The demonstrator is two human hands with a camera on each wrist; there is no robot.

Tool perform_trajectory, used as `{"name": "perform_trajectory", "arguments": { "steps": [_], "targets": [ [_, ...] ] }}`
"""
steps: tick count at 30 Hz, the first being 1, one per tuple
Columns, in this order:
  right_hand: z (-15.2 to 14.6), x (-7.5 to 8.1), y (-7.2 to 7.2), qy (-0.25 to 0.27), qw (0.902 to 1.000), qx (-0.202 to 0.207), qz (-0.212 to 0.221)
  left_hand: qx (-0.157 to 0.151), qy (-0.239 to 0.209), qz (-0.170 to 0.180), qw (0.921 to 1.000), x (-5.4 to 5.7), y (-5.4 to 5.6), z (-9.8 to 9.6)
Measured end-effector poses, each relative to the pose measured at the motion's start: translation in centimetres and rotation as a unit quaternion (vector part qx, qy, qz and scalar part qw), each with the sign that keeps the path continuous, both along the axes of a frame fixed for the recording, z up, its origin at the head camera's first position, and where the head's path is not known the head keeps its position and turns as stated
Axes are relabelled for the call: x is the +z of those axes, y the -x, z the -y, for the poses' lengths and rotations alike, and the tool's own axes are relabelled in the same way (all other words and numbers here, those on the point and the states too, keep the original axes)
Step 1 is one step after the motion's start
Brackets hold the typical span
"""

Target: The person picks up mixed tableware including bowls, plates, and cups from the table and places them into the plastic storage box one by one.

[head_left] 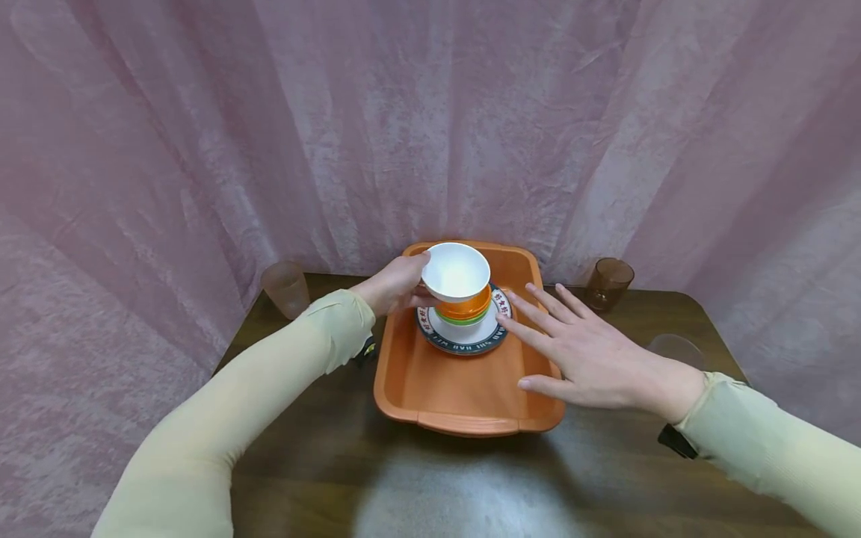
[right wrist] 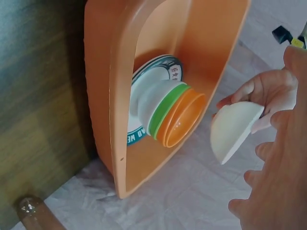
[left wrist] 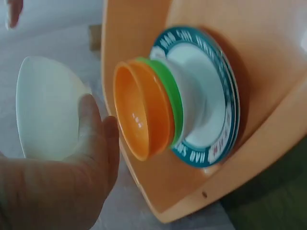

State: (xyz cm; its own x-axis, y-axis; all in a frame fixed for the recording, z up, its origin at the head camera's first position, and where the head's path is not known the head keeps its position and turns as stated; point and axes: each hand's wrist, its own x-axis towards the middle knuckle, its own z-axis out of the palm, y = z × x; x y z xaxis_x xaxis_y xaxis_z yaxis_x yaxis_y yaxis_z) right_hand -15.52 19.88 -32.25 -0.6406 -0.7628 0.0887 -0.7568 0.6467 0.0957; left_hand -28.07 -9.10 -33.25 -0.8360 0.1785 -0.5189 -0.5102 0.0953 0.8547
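My left hand (head_left: 397, 284) grips a white bowl (head_left: 457, 270) by its left edge, thumb at the rim. In the left wrist view, that bowl hangs apart from a stack of bowls. The stack has an orange bowl (left wrist: 158, 108) on top, a green rim (left wrist: 173, 98) below it and a white bowl (left wrist: 192, 98) at the bottom. Under them lies a plate (head_left: 464, 349) with a dark patterned rim, inside an orange basin (head_left: 464, 388). Over the basin's right side my right hand (head_left: 581, 351) is spread with straight fingers, holding nothing.
A brown tumbler (head_left: 608, 284) stands at the table's back right, and a translucent cup (head_left: 285, 288) at the back left. Another clear round item (head_left: 676, 350) is partly hidden behind my right wrist. A pink curtain (head_left: 430, 127) hangs behind the wooden table (head_left: 303, 463).
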Motion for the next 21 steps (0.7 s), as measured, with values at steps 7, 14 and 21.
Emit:
{"name": "perform_trajectory", "arguments": {
  "steps": [7, 14, 21],
  "targets": [
    [0.2, -0.3, 0.2, 0.0, 0.9999, 0.001, 0.012, -0.017, 0.057, -0.003, 0.9982, -0.7, 2.4, -0.7],
    [0.4, -0.6, 0.2, -0.007, 0.9994, -0.001, 0.033, -0.042, 0.09, -0.001, 0.9951, -1.7, 3.5, -1.4],
    [0.2, -1.1, 0.0, -0.01, 0.9989, -0.009, 0.044, -0.075, 0.168, -0.02, 0.9827, -2.0, 3.5, -1.7]
  ]
}}
